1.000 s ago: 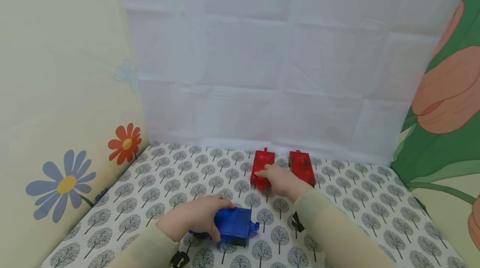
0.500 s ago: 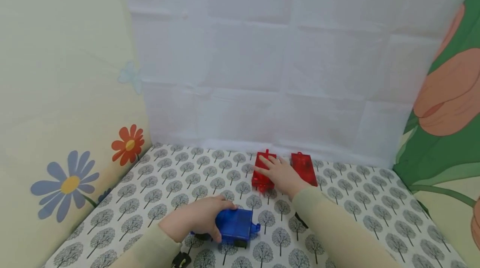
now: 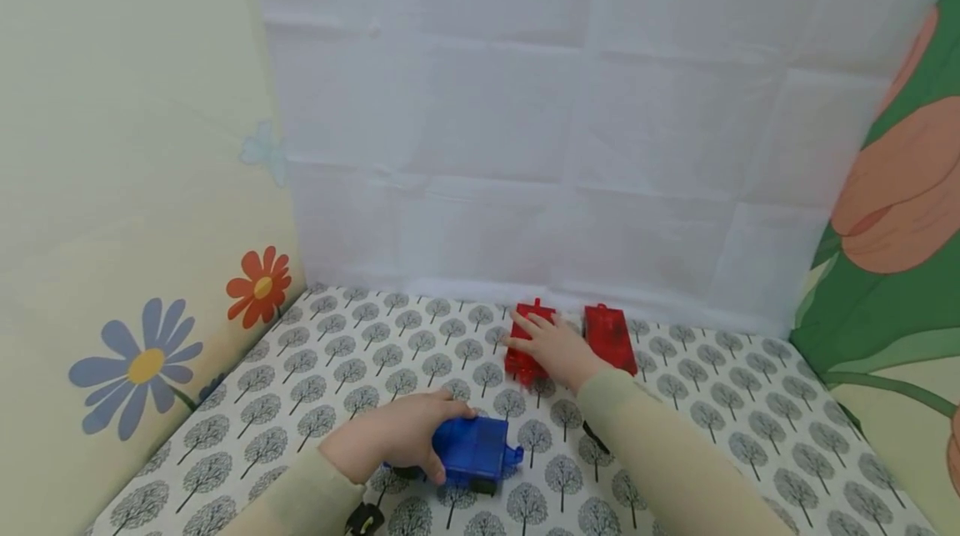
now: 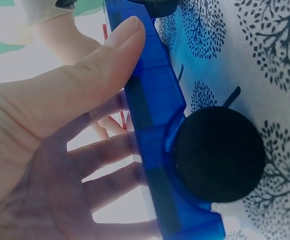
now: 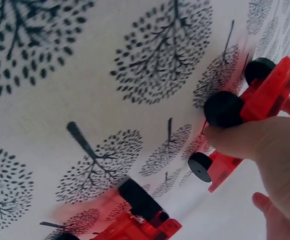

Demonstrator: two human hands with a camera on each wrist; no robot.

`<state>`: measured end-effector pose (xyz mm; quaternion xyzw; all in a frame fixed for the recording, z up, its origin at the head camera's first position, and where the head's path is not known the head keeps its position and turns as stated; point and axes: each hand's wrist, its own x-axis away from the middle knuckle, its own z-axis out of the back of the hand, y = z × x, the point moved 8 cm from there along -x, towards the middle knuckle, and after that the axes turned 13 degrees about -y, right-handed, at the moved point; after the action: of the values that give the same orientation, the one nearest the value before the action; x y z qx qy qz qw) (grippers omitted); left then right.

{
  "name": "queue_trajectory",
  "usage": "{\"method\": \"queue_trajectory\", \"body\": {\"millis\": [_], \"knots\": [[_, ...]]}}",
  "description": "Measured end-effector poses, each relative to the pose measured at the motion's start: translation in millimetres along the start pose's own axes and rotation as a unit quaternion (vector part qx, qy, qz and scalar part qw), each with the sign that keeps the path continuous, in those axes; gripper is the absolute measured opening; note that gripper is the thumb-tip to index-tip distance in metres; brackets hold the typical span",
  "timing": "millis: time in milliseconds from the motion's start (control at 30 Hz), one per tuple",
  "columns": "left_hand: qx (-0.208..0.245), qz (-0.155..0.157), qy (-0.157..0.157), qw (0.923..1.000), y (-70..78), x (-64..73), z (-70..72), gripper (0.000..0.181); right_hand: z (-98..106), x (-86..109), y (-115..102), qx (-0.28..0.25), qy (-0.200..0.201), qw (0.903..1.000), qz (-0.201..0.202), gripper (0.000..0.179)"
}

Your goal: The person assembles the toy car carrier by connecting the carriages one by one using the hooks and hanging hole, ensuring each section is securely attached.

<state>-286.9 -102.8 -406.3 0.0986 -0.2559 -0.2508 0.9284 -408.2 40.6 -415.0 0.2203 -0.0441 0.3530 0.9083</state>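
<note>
In the head view my left hand [image 3: 401, 436] holds a translucent blue toy train car [image 3: 480, 446] with black wheels and a hook at its right end. The left wrist view shows the thumb along one side of the blue car [image 4: 160, 125] and the fingers on the far side. Farther back, my right hand [image 3: 561, 348] lies over a red toy train car [image 3: 521, 363], fingers spread, covering part of it. In the right wrist view the thumb presses one side of that red car [image 5: 272, 97], with a finger behind it.
A second red toy train car [image 3: 609, 339] stands just right of my right hand. Tree-print cloth [image 3: 360, 369] covers the table. A white sheet [image 3: 480, 144] hangs at the back, with flower-patterned panels on the left [image 3: 142, 186] and right [image 3: 900, 211].
My right hand has shifted its hold on the red car: the fingers, more bunched a second ago, now spread over its top. The left hand and blue car stay put.
</note>
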Motion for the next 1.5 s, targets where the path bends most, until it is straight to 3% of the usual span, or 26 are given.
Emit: {"method": "queue_trajectory", "body": {"millis": [233,433,667,833,1133,1500], "knots": [[0.009,-0.007,0.010,0.9999,5.2,5.3,3.1,0.080,-2,-0.3,-1,0.002,0.016,0.9998,0.011,0.078],[0.006,-0.003,0.015,0.9999,5.7,6.4,3.3,0.080,1,5.9,-5,0.020,0.029,0.9993,0.007,0.087],[0.003,-0.003,0.009,1.0000,3.0,4.7,2.2,0.080,12,4.3,-9,-0.008,0.085,0.9959,0.030,0.075],[0.005,-0.008,0.011,0.9999,3.2,3.2,2.4,0.080,23,6.4,-10,-0.018,0.108,0.9934,0.033,0.079],[0.003,-0.020,0.014,0.9997,1.3,0.0,0.1,0.081,39,22.6,7,-0.133,0.107,0.9852,0.006,0.086],[0.009,-0.024,0.016,0.9996,0.4,-1.8,0.9,0.081,49,40.7,21,-0.180,0.110,0.9771,-0.031,0.087]]}}
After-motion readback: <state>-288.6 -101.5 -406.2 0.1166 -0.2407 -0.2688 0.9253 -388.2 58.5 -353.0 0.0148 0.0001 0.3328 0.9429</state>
